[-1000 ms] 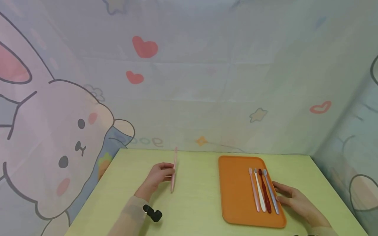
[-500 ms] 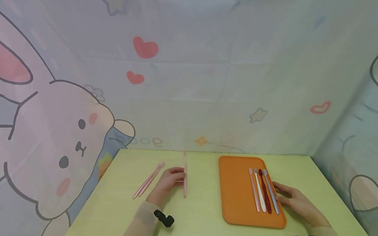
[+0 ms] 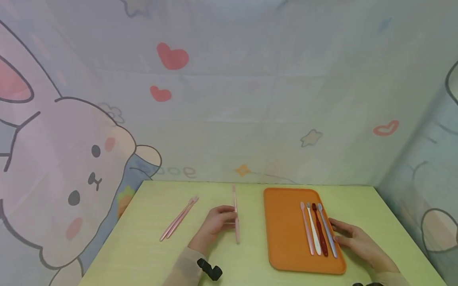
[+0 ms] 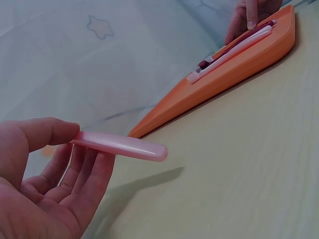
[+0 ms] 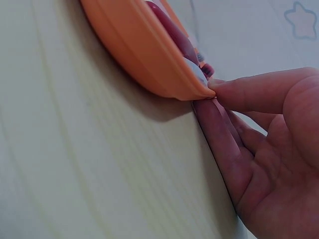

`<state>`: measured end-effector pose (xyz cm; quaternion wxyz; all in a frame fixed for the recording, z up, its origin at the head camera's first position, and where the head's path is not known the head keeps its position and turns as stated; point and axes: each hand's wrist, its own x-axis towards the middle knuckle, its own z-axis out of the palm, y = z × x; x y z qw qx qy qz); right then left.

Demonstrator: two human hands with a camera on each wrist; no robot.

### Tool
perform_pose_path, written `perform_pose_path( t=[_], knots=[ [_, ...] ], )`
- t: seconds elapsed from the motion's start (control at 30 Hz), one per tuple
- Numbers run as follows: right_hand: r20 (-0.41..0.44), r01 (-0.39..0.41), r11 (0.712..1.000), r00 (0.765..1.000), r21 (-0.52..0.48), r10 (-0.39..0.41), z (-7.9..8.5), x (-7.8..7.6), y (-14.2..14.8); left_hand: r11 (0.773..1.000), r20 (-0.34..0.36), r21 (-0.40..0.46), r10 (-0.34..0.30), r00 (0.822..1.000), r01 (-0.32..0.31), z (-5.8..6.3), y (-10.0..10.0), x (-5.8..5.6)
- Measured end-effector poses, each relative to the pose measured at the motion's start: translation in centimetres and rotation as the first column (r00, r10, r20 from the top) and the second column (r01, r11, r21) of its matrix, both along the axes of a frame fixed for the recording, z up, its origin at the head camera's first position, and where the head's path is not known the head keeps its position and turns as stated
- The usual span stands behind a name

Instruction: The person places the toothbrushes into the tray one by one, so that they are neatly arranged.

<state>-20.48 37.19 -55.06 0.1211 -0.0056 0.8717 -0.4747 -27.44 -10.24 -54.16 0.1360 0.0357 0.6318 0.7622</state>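
Observation:
My left hand (image 3: 216, 222) pinches a pink toothbrush (image 4: 122, 145) between thumb and fingers, held above the table with its head pointing away from me. In the left wrist view its shadow falls on the tabletop below. My right hand (image 3: 358, 240) grips the right rim of an orange tray (image 3: 286, 230), thumb on top and fingers underneath, as the right wrist view shows. Side by side along the tray's right half lie a pink toothbrush (image 3: 307, 228), a white toothbrush (image 3: 313, 230), a dark red toothbrush (image 3: 320, 230) and a lavender toothbrush (image 3: 327, 232).
Two more pink toothbrushes (image 3: 179, 218) lie close together on the yellow table (image 3: 143, 254), left of my left hand. A patterned cloth backdrop (image 3: 229, 99) rises behind the table's far edge.
My left hand has carried the pink toothbrush to the right, toward the tray, uncovering the two pink toothbrushes on the table. The right hand and the tray stay in place.

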Motion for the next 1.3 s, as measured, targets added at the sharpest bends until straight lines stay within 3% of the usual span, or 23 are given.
perform_pose_path(
  t=[1.07, 1.3],
  knots=[
    [-0.005, -0.014, 0.997, 1.0, -0.079, 0.014, -0.1, 0.4, 0.2, 0.992, -0.003, 0.051, -0.115, 0.993, 0.115, 0.3, 8.2, 1.7],
    [-0.008, -0.013, 0.995, 1.0, -0.104, 0.012, -0.4, 0.2, 0.2, 0.993, 0.017, 0.05, -0.111, 0.994, 0.11, 0.8, 9.9, 2.3]
  ],
)
